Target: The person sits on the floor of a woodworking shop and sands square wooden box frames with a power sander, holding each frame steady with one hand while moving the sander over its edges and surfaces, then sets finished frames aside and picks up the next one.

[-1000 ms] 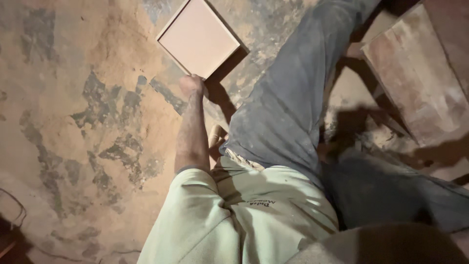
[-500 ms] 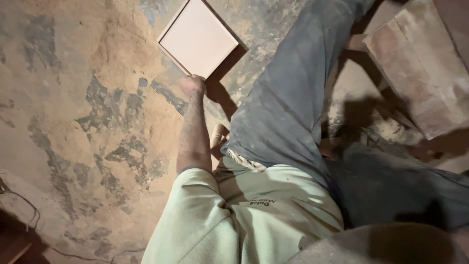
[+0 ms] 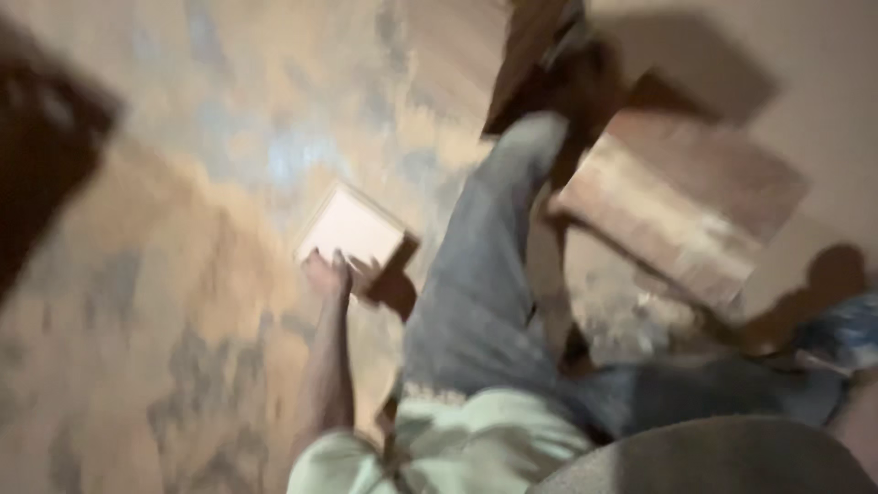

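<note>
The view is heavily motion-blurred. A white square tile [image 3: 352, 229] lies flat on the patchy brown floor [image 3: 183, 302]. My left hand [image 3: 334, 273] is down on the floor at the tile's near edge, with the fingers apart and touching that edge. The bare forearm runs back to a pale green sleeve [image 3: 338, 462]. My leg in blue jeans [image 3: 485, 274] stretches forward just right of the tile. My right hand is out of sight.
A large reddish-brown slab [image 3: 681, 201] lies on the floor right of the leg. A dark wooden piece [image 3: 530, 55] stands at the top and a dark shape [image 3: 41, 155] at the left edge. A blue and white item [image 3: 846, 329] sits far right.
The camera has swung sharply, so the tile and hand sit lower in the frame and everything is smeared. The left hand stays at the tile's near edge.
</note>
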